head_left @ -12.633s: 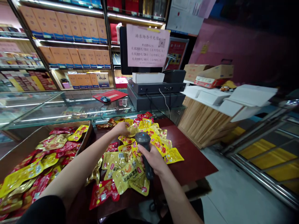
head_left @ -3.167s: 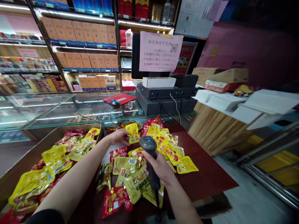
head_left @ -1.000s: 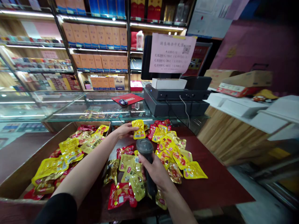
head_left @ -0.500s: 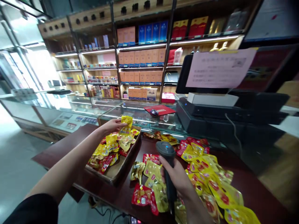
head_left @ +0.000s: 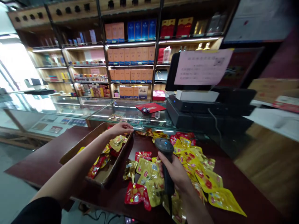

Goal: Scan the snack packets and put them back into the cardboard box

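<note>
My right hand (head_left: pixel 176 172) is wrapped around the handle of a dark handheld barcode scanner (head_left: pixel 166 165), its head tilted up and away from me. Beneath it lie yellow, gold and red snack packets (head_left: pixel 146 169) on the dark red tabletop. My left hand (head_left: pixel 122 127) reaches over the far right corner of a shallow cardboard box (head_left: pixel 119 160), with loosely bent fingers and no packet visible in them. Gold, red and yellow packets (head_left: pixel 118 143) lie inside the box, partly covered by my left forearm.
More packets are heaped on the right (head_left: pixel 193 158), and a few (head_left: pixel 144 132) lie along the glass counter (head_left: pixel 109 116). A red folder (head_left: pixel 151 107) rests on the glass. A monitor with a pink notice (head_left: pixel 203 67) stands at the right. Shelves with boxed goods (head_left: pixel 130 56) line the back.
The yellow packet in my left hand is out of sight, and that hand has moved right to the box corner. The camera view has shifted right. My right hand still holds the scanner.
</note>
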A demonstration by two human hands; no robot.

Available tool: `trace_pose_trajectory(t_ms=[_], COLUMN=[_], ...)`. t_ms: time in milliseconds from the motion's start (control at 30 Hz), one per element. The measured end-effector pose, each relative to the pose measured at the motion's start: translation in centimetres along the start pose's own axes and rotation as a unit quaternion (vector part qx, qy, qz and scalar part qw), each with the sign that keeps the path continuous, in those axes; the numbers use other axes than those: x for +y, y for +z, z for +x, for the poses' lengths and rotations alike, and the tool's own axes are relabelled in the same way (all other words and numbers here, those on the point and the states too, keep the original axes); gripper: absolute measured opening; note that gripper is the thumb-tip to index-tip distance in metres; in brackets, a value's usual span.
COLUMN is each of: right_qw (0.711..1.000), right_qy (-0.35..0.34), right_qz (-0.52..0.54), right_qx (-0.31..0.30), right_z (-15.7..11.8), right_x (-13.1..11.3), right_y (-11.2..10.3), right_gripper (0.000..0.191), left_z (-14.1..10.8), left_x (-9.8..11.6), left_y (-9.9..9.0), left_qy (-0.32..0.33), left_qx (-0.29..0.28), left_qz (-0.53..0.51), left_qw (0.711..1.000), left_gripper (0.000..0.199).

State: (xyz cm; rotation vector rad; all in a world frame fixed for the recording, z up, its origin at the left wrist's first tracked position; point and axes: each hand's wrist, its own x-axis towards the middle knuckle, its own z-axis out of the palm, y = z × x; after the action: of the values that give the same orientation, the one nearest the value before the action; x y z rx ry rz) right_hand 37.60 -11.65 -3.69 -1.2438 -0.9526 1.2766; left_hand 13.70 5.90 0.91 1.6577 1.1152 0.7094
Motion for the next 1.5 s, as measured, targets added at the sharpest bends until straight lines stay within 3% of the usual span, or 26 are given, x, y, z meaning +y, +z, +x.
trace_pose_trajectory(t_ms=[133,267,400,533,667,767,867,967,1100,1200,1367,1500], right_qw=[0.998,0.993,0.987,0.980,0.980,0.980,0.980,0.981,0.984,0.986,0.988,0.989], right_qy=[0.006,0.003,0.007,0.008,0.010,0.018,0.014,0.016,0.033,0.028,0.021,0.023], right_qz=[0.009,0.011,0.011,0.012,0.013,0.014,0.015,0.015,0.005,0.001,0.008,0.012], right_qx=[0.069,0.116,0.161,0.197,0.199,0.197,0.196,0.192,0.177,0.162,0.151,0.146], right_z=[-0.8,-1.3,-1.8,-2.4,-2.5,-2.4,-2.4,-2.4,-2.3,-2.3,-2.3,-2.3], right_x=[-0.3,-0.1,0.2,0.5,0.6,0.8,0.9,1.2,1.5,1.5,1.4,1.3], right_y=[-2.1,-4.5,-6.7,-7.9,-8.0,-7.6,-7.2,-6.8,-6.0,-5.4,-4.7,-4.0], right_gripper=[0.042,0.041,0.041,0.041,0.040,0.039,0.038,0.038,0.037,0.035,0.036,0.037], left_z=[4.3,7.5,8.9,8.8,8.4,8.5,8.9,9.3,9.5,9.4,9.0,9.0], left_x=[-0.2,-0.5,-1.2,-2.8,-3.9,-4.1,-4.0,-4.2,-4.1,-3.2,-1.5,-1.6], left_y=[7.2,12.9,17.2,19.6,20.1,19.4,18.1,17.0,17.1,17.3,16.2,15.8], left_qy=[0.009,0.005,0.020,0.020,0.003,-0.013,-0.022,-0.037,-0.100,-0.163,-0.205,-0.195], left_qx=[-0.080,-0.134,-0.205,-0.251,-0.279,-0.299,-0.283,-0.228,-0.183,-0.197,-0.329,-0.348], left_qz=[-0.023,-0.031,-0.003,0.097,0.180,0.169,0.104,0.018,-0.109,-0.227,-0.368,-0.368], left_qw=[0.996,0.990,0.978,0.963,0.943,0.939,0.953,0.973,0.972,0.940,0.845,0.840], left_gripper=[0.043,0.043,0.042,0.031,0.013,0.009,0.009,0.016,0.016,0.017,0.037,0.024])
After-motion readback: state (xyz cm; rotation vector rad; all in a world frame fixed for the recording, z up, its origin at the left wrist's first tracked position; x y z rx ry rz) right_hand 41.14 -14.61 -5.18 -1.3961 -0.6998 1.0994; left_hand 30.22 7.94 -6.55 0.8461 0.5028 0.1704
